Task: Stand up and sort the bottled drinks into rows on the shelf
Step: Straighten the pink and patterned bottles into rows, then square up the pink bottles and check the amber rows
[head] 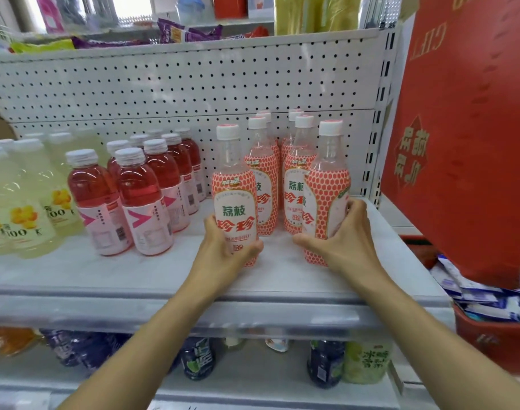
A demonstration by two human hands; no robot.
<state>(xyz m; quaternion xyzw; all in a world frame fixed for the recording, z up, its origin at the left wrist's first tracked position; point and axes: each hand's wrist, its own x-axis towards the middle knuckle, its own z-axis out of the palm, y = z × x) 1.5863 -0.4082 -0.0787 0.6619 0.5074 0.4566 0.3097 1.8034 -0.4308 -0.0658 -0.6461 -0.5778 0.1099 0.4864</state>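
Orange-patterned bottles (235,202) upright, two rows, shelf (134,270) right end.

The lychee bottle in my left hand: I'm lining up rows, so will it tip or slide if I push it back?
Probably tip-prone: the lychee bottle is tall and narrow, so pushing low, where the left hand grips it, seems safer. It should slide readily on the smooth white shelf. Its wrap label likely gives fair grip.
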